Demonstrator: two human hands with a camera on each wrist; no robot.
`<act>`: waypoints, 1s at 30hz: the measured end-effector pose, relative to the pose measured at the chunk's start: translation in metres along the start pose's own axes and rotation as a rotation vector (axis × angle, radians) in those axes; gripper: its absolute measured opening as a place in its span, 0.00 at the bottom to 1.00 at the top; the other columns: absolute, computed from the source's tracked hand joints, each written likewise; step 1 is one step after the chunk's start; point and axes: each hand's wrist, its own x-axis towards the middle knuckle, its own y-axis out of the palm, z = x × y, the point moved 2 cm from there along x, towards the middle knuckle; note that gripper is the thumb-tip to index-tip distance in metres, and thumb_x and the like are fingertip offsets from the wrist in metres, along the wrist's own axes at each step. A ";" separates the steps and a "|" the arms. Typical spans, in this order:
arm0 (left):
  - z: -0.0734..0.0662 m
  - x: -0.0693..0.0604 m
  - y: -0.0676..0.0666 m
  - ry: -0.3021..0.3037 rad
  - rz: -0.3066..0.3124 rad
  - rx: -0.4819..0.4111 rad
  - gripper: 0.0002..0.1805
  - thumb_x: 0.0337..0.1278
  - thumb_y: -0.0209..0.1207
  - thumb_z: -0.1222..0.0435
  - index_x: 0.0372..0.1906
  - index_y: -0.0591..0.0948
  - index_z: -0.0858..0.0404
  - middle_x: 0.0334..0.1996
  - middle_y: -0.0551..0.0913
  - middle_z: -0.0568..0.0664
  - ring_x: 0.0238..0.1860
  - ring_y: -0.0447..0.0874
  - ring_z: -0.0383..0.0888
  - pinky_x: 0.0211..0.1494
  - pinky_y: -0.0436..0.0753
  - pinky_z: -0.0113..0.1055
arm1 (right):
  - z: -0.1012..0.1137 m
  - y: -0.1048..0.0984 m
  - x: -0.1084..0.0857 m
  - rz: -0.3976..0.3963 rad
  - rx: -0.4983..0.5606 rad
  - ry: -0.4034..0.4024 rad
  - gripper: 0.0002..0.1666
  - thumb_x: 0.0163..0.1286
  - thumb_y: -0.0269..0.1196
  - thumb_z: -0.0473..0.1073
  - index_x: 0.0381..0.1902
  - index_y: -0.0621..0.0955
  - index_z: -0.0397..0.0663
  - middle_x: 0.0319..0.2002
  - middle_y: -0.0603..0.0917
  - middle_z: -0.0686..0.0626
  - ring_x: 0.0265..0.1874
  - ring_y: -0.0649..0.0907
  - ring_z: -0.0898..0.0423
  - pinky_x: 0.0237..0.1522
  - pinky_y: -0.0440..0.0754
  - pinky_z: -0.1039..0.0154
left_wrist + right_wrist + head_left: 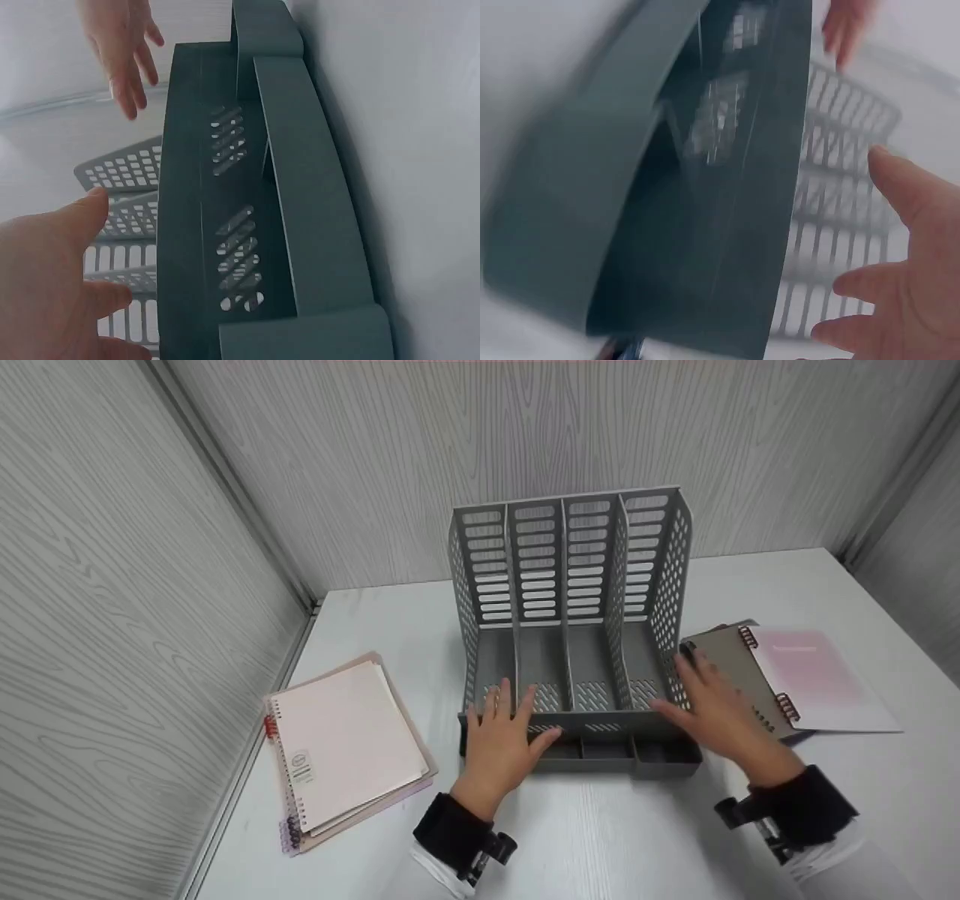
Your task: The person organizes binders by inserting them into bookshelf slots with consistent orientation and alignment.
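Note:
A grey file organizer (581,721) with upright perforated dividers and a row of small front trays stands on the table. My left hand (499,746) is over its front left part, fingers spread. Beside its right front corner is my right hand (720,716), also with fingers spread and nothing in it. The left wrist view shows the left hand (45,285) by the organizer's front panel (184,195). In the right wrist view, blurred, the right hand (919,255) is near the same panel (742,187); whether either hand touches it I cannot tell.
On the white table (600,840), a stack of pale pink spiral notebooks (349,742) lies left of the organizer. More ring-bound notebooks, one with a pink and white cover (817,671), lie to the right, partly behind the right hand. Wood-grain panels (375,457) enclose the back and sides.

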 end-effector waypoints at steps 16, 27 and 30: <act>0.037 -0.010 0.014 -0.076 -0.120 0.041 0.40 0.54 0.58 0.43 0.68 0.64 0.60 0.67 0.59 0.65 0.68 0.52 0.62 0.62 0.59 0.60 | -0.150 -0.022 0.015 0.112 0.000 0.315 0.60 0.66 0.45 0.69 0.61 0.44 0.13 0.51 0.50 0.14 0.46 0.64 0.23 0.51 0.62 0.31; 0.042 -0.013 0.020 -0.111 -0.094 0.015 0.51 0.36 0.62 0.34 0.64 0.66 0.61 0.61 0.64 0.64 0.64 0.56 0.61 0.63 0.57 0.57 | -0.177 -0.012 0.011 0.192 -0.016 0.425 0.51 0.62 0.51 0.70 0.44 0.60 0.18 0.29 0.66 0.30 0.31 0.68 0.34 0.33 0.70 0.43; 0.042 -0.012 0.020 -0.114 -0.095 0.045 0.53 0.33 0.64 0.34 0.64 0.67 0.62 0.61 0.64 0.65 0.66 0.53 0.62 0.64 0.56 0.58 | -0.178 -0.013 0.011 0.214 -0.070 0.403 0.43 0.63 0.48 0.72 0.31 0.67 0.30 0.22 0.69 0.39 0.27 0.71 0.39 0.36 0.66 0.42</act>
